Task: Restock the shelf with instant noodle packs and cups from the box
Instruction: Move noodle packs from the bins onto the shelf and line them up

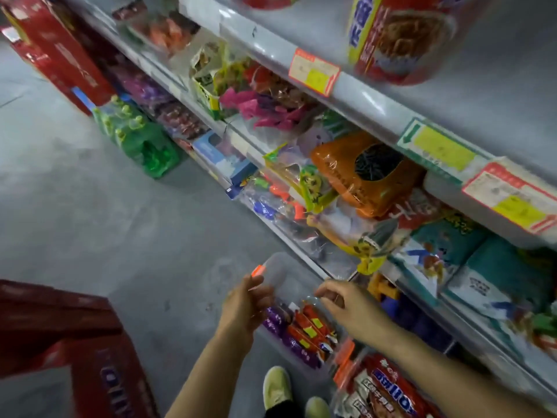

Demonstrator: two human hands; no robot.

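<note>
A clear plastic bin (pixel 278 268) with orange clips stands on the floor by the lowest shelf, holding purple and red snack packs (pixel 304 330). My left hand (pixel 245 306) grips its left rim beside an orange clip. My right hand (pixel 346 307) curls its fingers on the bin's right rim. A red cardboard box (pixel 69 342) stands open at the lower left. A big red instant noodle cup (pixel 401 37) stands on the top shelf (pixel 370 101). Teal noodle packs (pixel 488 267) lie on the lower shelf at right, blurred.
A second clear bin with red packs (pixel 388 387) sits at the bottom right. Green bottle packs (pixel 138 140) and red cartons (pixel 57 52) stand on the floor up the aisle. My shoes (pixel 277 387) are just below the bin. Grey floor (pixel 105 221) spreads to the left.
</note>
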